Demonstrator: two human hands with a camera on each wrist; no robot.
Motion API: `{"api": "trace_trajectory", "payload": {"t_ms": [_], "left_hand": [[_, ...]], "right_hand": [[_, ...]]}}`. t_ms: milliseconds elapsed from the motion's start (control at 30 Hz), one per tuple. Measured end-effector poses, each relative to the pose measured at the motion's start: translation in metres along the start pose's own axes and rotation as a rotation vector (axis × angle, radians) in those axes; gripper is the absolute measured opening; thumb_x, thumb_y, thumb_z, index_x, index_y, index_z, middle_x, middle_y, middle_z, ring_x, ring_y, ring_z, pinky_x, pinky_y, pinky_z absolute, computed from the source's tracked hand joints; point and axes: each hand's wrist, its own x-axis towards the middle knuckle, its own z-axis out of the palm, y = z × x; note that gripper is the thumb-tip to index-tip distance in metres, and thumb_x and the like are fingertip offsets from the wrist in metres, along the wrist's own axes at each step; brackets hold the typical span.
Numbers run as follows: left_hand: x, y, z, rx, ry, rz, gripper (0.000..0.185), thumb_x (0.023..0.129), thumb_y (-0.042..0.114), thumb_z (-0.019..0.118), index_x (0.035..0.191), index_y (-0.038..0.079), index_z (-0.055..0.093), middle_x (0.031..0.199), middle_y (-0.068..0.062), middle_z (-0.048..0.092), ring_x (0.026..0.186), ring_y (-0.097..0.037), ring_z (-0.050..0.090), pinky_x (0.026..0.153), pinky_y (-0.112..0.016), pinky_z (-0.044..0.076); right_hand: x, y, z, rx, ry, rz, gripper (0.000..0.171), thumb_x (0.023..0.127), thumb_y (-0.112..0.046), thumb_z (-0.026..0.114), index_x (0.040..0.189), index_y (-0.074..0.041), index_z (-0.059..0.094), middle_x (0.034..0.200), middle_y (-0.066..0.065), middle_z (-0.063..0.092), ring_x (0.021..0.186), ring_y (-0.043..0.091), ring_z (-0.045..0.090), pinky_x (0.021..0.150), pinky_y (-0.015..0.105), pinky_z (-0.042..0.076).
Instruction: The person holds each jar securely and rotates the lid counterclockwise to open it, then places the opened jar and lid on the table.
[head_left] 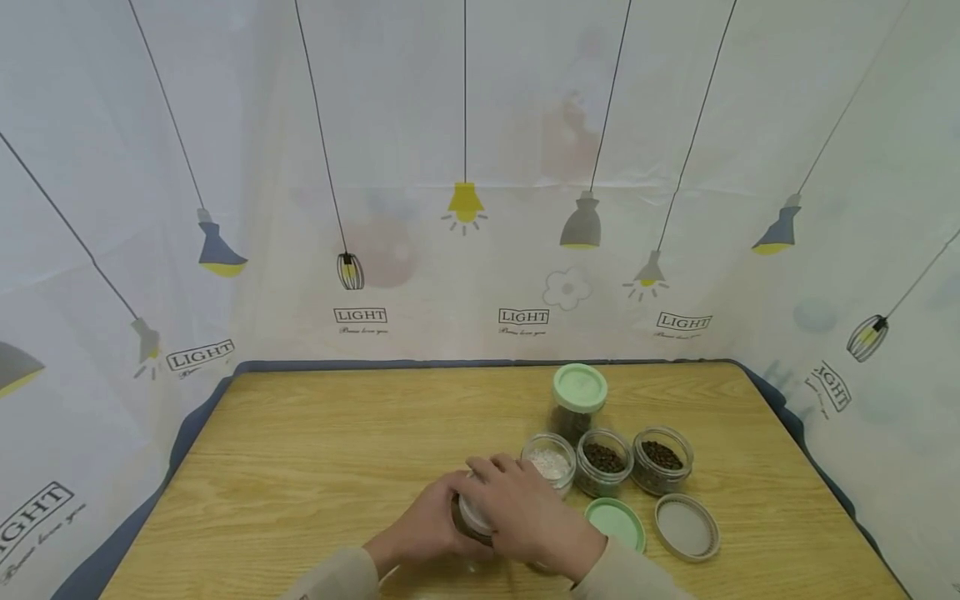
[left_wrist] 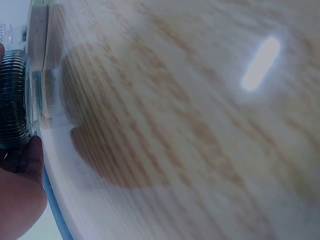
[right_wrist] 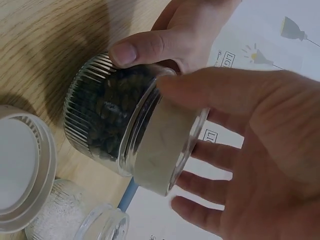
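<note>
My left hand [head_left: 429, 527] holds a ribbed glass jar [right_wrist: 107, 112] of dark, bean-like pieces, tilted on its side in the right wrist view. Its thumb lies along the glass. The right hand [head_left: 528, 512] grips the jar's pale lid [right_wrist: 162, 145] from above, thumb on one side and fingers round the other. In the left wrist view only the edge of the jar [left_wrist: 12, 100] and part of the left hand [left_wrist: 22, 195] show. Just beyond the right hand stands an uncovered jar of white grains [head_left: 550, 463].
Two uncovered jars of dark pieces [head_left: 603, 458] [head_left: 663, 460] stand to the right. Behind them is a jar with a green lid [head_left: 580, 390]. A loose green lid [head_left: 615, 523] and a pale lid [head_left: 686, 527] lie on the wooden table [head_left: 315, 450].
</note>
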Motion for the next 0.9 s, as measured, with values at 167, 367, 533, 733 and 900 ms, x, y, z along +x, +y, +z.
{"api": "trace_trajectory", "payload": {"t_ms": [167,367,533,733,900], "left_hand": [[0.0013,-0.0027,-0.0010,0.041,0.014,0.014,0.079,0.071,0.042,0.085,0.138,0.024,0.047,0.130,0.006,0.058,0.115,-0.011,0.058,0.098,-0.029,0.047],[0.0011,-0.0025,-0.0015,0.042,0.010,0.034,0.073,0.074,0.046,0.082,0.135,0.023,0.050,0.125,0.005,0.060,0.109,-0.010,0.059,0.090,-0.027,0.050],[0.0001,-0.0030,-0.0005,0.086,0.037,0.041,0.076,0.073,0.049,0.082,0.136,0.020,0.050,0.124,0.004,0.060,0.109,-0.012,0.059,0.091,-0.029,0.051],[-0.0007,-0.0044,0.0015,0.097,0.038,0.020,0.080,0.068,0.049,0.085,0.135,0.024,0.050,0.125,0.006,0.059,0.112,-0.011,0.058,0.096,-0.031,0.048],[-0.0034,-0.0032,0.0014,0.073,0.021,-0.012,0.084,0.069,0.048,0.085,0.138,0.023,0.045,0.129,0.004,0.057,0.114,-0.013,0.057,0.095,-0.030,0.048]], "right_hand": [[0.0024,0.0015,0.0009,0.054,-0.009,0.104,0.085,0.078,-0.061,0.071,0.147,-0.023,0.040,0.153,0.013,0.040,0.136,0.036,0.043,0.106,0.056,0.039],[0.0032,-0.0042,0.0046,-0.019,0.067,0.238,0.085,0.082,-0.073,0.055,0.137,-0.009,0.051,0.125,0.014,0.060,0.112,0.032,0.059,0.094,0.049,0.048],[0.0031,-0.0072,0.0067,-0.014,0.074,0.292,0.092,0.070,-0.080,0.062,0.129,-0.010,0.053,0.105,0.012,0.061,0.094,0.028,0.059,0.072,0.043,0.053],[0.0041,-0.0042,0.0090,0.017,0.054,0.256,0.078,0.068,-0.062,0.077,0.126,-0.014,0.055,0.102,0.009,0.060,0.089,0.025,0.058,0.061,0.036,0.051],[0.0054,0.0006,0.0079,0.010,0.008,0.127,0.073,0.069,-0.046,0.085,0.131,-0.025,0.055,0.116,0.003,0.058,0.101,0.021,0.054,0.072,0.033,0.053]]}}
